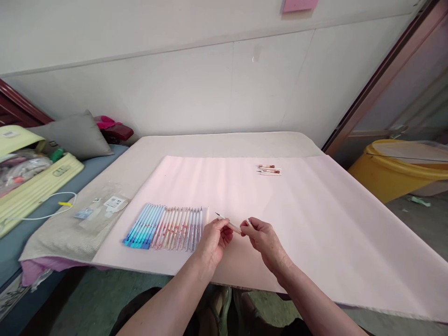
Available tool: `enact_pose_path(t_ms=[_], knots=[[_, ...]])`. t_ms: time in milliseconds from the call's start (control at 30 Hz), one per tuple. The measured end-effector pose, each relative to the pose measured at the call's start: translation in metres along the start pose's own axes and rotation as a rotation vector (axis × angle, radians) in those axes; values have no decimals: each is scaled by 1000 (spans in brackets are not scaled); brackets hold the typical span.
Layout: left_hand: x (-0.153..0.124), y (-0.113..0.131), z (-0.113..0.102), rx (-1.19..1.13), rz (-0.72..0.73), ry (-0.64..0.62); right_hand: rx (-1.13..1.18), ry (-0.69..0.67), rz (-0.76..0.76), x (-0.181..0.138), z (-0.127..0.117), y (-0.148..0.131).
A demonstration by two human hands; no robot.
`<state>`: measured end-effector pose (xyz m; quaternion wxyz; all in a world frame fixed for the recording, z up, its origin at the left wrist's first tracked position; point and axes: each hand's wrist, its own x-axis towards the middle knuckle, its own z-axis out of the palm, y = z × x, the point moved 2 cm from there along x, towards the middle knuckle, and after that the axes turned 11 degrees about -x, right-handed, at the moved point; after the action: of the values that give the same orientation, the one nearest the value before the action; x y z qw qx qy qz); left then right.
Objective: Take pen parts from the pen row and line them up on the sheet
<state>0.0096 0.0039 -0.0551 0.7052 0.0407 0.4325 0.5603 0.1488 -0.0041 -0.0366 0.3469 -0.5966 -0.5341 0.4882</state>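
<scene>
My left hand (213, 239) pinches a thin pale pen (229, 224) whose dark tip points up and left. My right hand (264, 235) grips the pen's other end, with a small white piece, maybe the cap, between its fingertips. Both hands hover above the near part of a pink sheet (315, 205) spread over the table. Just left of my left hand lies a row of several pens (164, 226), blue ones at the left and pale clear ones at the right. Two or three more pens (269, 170) rest farther back on the sheet.
A clear plastic bag with labels (101, 207) lies on the table's left part. At the far left are a yellow-green case (35, 184), a white cable and a grey cushion (75, 135). A yellow tub (399, 170) stands on the floor at the right.
</scene>
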Motion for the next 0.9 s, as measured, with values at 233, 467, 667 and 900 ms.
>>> enact_pose_path(t_ms=[233,467,667,900], knots=[[-8,-17,4,134,-102,-59,19,42,130,-2,-6,-9],[-18,-33,7,215,-125,-79,136,-183,10,-7,6,-3],[-19,-31,8,297,-97,-85,143,-304,-21,-7,5,-1],[-19,-31,10,264,-60,-73,91,-312,-12,-6,2,-8]])
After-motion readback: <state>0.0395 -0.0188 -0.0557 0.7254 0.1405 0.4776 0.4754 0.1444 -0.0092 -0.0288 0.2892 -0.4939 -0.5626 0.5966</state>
